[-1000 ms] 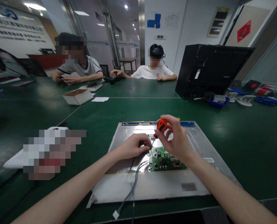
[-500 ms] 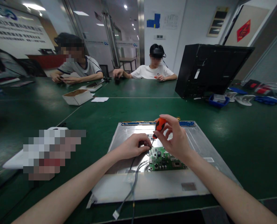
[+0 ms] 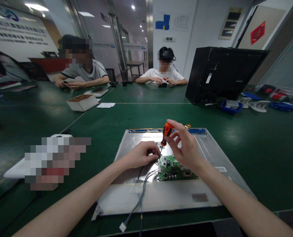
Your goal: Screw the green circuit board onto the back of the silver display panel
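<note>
Right fingers [image 3: 177, 125]: gripping my orange-and-black bulb-handled screwdriver [image 3: 166, 132], tip near the green rectangular circuit board's [image 3: 172, 169] far left corner.
Left fingers [image 3: 151, 145]: curled by that corner; whether I pinch anything, I cannot tell.
Board: flat on the silver metal panel [image 3: 171, 197].
Table: dark green tabletop [image 3: 111, 120].
Room: glass doors [image 3: 133, 31] behind two seated people [image 3: 153, 75].
Edges: panel close to my table edge; green surface stretches beyond, towards the boxy black casing [image 3: 222, 70].

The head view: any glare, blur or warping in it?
Head view: bright glare on the metal panel near the green circuit board; head view: the upper-left wall sign looks slanted, perhaps from a wide lens, its text blurred; head view: coarse blocks hide much of the white object at left, while the screwdriver looks fairly sharp.
</note>
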### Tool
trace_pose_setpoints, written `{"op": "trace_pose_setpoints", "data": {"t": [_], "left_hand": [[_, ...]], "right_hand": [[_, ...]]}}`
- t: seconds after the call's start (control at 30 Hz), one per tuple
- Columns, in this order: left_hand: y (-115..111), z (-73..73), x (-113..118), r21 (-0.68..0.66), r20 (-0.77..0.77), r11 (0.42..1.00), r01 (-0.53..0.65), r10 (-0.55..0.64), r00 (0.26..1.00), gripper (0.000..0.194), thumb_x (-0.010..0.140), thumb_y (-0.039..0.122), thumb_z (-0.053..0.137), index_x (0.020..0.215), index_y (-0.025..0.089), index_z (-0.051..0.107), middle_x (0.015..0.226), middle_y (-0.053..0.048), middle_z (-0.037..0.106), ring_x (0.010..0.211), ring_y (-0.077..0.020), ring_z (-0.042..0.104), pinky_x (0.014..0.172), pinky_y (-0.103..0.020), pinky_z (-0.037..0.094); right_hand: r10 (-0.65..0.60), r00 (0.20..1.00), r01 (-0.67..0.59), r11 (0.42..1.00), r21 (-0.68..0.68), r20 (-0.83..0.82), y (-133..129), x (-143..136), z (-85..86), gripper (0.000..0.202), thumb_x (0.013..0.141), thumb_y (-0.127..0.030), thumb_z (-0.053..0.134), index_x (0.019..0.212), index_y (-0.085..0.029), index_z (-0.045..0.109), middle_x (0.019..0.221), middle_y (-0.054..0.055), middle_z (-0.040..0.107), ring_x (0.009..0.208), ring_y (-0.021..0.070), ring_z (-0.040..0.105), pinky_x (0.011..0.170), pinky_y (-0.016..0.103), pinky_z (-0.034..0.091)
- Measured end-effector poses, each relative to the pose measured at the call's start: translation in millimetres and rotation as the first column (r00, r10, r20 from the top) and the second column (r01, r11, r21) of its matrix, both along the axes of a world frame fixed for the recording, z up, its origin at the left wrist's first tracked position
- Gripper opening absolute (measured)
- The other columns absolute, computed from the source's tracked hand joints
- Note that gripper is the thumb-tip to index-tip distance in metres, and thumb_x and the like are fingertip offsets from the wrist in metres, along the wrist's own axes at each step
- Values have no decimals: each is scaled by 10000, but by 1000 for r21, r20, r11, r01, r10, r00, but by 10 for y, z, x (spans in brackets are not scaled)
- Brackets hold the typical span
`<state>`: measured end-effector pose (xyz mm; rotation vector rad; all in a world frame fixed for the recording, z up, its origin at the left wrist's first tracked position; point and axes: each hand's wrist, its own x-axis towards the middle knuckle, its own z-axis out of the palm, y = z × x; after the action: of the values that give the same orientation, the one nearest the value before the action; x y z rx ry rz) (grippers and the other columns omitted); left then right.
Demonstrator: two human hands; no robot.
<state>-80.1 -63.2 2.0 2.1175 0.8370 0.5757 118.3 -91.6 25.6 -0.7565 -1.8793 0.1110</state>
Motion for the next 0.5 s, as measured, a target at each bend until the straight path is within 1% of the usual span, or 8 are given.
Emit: {"op": "trace_pose_setpoints", "data": {"t": [0.13, 0.33, 0.43, 0.5], "left_hand": [[-6, -3, 1, 10, 11, 1000, -3, 3, 1000, 94, 780, 88, 609, 803, 161, 664, 752, -1, 632, 697, -151, 557, 667, -261, 444], [-1, 10, 6, 4, 13, 1000, 1, -1, 1000, 81, 782, 95, 608, 799, 156, 659, 750, -6, 634, 688, -152, 558, 663, -264, 447], [0, 18, 4, -3, 7, 1000, -2, 2, 1000, 72, 783, 99, 609, 791, 156, 652, 768, -12, 647, 714, -157, 572, 691, -272, 459], [-3, 24, 6, -2, -3, 1000, -2, 2, 1000, 78, 779, 96, 607, 793, 158, 652, 759, -6, 640, 705, -153, 565, 680, -265, 455]], "right_hand": [[4, 1000, -4, 1000, 1, 14, -4, 7, 1, 493, 943, -156, 488, 1399, -295, 363, 1053, 44, 655, 665, 125, 620, 543, 262, 512], [19, 998, -20, 999, -25, -51, 16, -20, -23, 495, 899, -204, 587, 1320, -294, 342, 905, -8, 633, 608, 114, 627, 453, 211, 460], [7, 998, -7, 1000, -8, -67, 22, -29, -23, 480, 887, -208, 612, 1279, -289, 348, 888, -19, 618, 611, 109, 627, 443, 194, 444], [5, 999, -5, 1000, 1, -54, 18, -25, -16, 455, 893, -198, 600, 1275, -284, 368, 890, -19, 610, 593, 94, 607, 440, 188, 437]]}}
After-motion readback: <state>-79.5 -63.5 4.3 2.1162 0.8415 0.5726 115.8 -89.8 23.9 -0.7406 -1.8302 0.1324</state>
